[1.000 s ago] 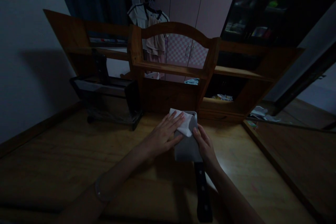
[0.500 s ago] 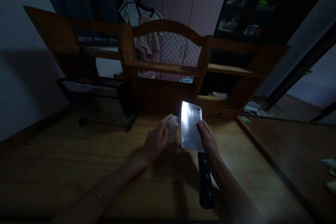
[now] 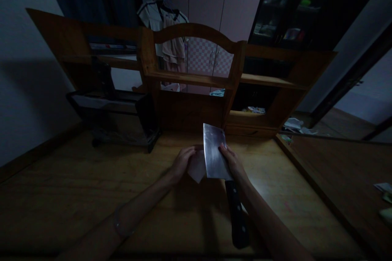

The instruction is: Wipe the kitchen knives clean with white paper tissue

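A cleaver with a broad shiny blade (image 3: pixel 213 153) and a black riveted handle (image 3: pixel 236 216) is tilted over the wooden table. My right hand (image 3: pixel 235 165) grips it by the back of the blade, while the handle points down toward me. In my left hand (image 3: pixel 183 164) is a thin white piece (image 3: pixel 197 167) that looks like tissue or a wipe. It lies beside the blade's cutting edge, and part of it seems hidden behind the blade. The left fingertips are close to the blade; whether they touch it I cannot tell.
A black rack (image 3: pixel 143 110) with a dark object upright on it stands at the back left of the table (image 3: pixel 134 183). Behind it runs a wooden shelf unit (image 3: pixel 186 77). A brown surface (image 3: pixel 339 175) adjoins the right edge. The room is dim.
The cleaver and my right hand have shifted slightly left and down. My left hand has lowered a little, and the white piece now hangs more spread out, nearer the blade.
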The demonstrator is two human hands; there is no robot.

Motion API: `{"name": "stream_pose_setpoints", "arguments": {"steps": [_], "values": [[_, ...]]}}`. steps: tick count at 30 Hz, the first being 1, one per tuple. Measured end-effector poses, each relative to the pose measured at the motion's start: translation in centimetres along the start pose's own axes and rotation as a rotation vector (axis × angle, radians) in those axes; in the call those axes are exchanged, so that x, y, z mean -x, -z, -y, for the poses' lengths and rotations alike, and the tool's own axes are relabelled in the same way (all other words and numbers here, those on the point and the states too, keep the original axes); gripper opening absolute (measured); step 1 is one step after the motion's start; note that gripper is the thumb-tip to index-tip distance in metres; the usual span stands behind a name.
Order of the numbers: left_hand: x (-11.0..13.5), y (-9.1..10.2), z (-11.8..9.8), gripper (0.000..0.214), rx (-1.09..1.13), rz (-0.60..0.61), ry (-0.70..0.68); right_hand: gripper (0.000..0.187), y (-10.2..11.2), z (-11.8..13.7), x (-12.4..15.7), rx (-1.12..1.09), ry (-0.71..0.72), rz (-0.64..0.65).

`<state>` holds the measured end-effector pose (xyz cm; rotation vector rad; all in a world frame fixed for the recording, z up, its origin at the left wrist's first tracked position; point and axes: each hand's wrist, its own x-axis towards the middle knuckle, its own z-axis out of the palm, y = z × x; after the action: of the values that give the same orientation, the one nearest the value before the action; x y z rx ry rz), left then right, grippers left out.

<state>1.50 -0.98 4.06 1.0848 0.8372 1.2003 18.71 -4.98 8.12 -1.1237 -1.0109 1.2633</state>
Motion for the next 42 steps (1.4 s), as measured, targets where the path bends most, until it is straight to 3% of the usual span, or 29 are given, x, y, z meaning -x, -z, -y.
{"name": "stream_pose_setpoints", "arguments": {"steps": [4, 7, 14, 21, 29, 33, 37, 42], "values": [[0.5, -0.6, -0.7, 0.033, 0.185, 0.085, 0.128, 0.043, -0.1, -0.6, 0.0, -0.061, -0.024, -0.016], [0.7, -0.8, -1.0, 0.047, 0.19, 0.166, 0.206, 0.048, -0.2, -1.2, 0.4, -0.061, -0.033, -0.033], [1.1, -1.0, -0.8, 0.033, -0.044, 0.202, 0.175, 0.059, -0.9, -2.3, 0.7, -0.002, -0.024, -0.019], [1.6, -1.2, -1.0, 0.042, -0.233, 0.098, 0.087, 0.059, -0.9, -3.0, 0.8, 0.072, -0.048, 0.044], [1.7, -1.4, -1.1, 0.039, -0.108, 0.081, 0.092, 0.053, -0.8, -3.4, 0.7, -0.01, -0.105, 0.022], [1.9, -1.5, -1.1, 0.035, -0.045, 0.147, 0.058, 0.053, -1.0, -3.4, 0.7, -0.065, -0.165, 0.058], [2.1, -1.6, -0.9, 0.038, 0.038, 0.227, 0.12, 0.054, -0.9, -3.5, 0.3, -0.013, -0.211, 0.044], [2.4, -1.8, -1.1, 0.038, 0.066, 0.244, 0.106, 0.053, -1.0, -3.6, 0.0, -0.034, -0.2, 0.051]]}}
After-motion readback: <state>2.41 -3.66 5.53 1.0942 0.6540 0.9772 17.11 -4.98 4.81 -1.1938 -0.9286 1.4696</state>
